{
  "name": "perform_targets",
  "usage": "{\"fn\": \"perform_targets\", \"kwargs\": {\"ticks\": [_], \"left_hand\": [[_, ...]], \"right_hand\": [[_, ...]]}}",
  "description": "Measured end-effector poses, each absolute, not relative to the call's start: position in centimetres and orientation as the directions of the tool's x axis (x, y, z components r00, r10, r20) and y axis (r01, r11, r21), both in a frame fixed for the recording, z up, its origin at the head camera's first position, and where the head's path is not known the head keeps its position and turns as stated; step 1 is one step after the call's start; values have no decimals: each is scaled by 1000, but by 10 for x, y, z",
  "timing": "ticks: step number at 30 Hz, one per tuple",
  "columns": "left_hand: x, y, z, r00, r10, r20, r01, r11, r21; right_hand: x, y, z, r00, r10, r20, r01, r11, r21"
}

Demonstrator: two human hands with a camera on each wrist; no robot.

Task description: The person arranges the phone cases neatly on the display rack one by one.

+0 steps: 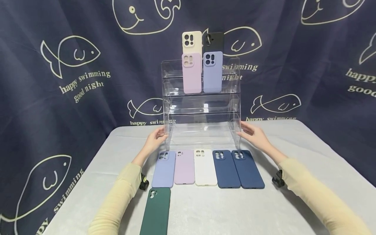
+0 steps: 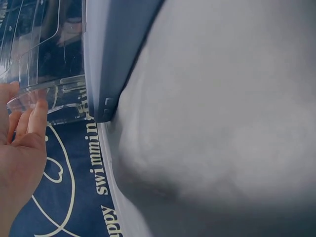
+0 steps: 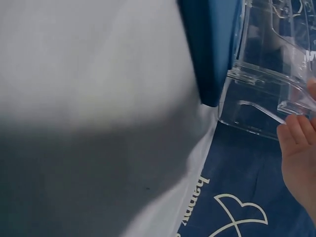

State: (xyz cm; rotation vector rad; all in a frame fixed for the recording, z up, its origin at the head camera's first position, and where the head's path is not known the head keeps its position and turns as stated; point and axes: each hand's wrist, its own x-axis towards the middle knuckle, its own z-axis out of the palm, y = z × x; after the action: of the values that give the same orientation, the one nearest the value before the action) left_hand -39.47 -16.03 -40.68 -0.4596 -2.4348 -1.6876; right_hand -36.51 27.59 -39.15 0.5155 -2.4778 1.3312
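A clear tiered display stand stands upright at the back of the table. My left hand grips its left side panel low down, thumb on one face and fingers on the other, as the left wrist view shows. On the opposite side, my right hand holds the right panel the same way. The upper tiers carry a cream phone case, a black one partly hidden, a pink case and a light blue case.
Before the stand lies a row of phone cases: light blue, lilac, white and two dark blue ones. A green case lies nearer, at the left. Behind the grey-white table hangs a navy fish-print curtain.
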Motion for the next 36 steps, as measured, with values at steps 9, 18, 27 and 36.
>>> {"fn": "perform_targets", "kwargs": {"ticks": [9, 18, 27, 36], "left_hand": [[-393, -162, -408, -951, 168, 259, 304, 356, 884], [-392, -163, -406, -959, 144, 246, 284, 398, 872], [-373, -169, -397, -941, 217, 261, 323, 339, 884], [-314, -174, -363, -906, 295, 303, 408, 424, 808]], "right_hand": [[-365, 275, -402, -879, -156, 450, -467, 465, -752], [-370, 274, -406, -871, -158, 465, -487, 399, -777], [-367, 274, -406, -867, -162, 472, -495, 394, -774], [-365, 275, -402, -893, -195, 406, -449, 474, -758]]}}
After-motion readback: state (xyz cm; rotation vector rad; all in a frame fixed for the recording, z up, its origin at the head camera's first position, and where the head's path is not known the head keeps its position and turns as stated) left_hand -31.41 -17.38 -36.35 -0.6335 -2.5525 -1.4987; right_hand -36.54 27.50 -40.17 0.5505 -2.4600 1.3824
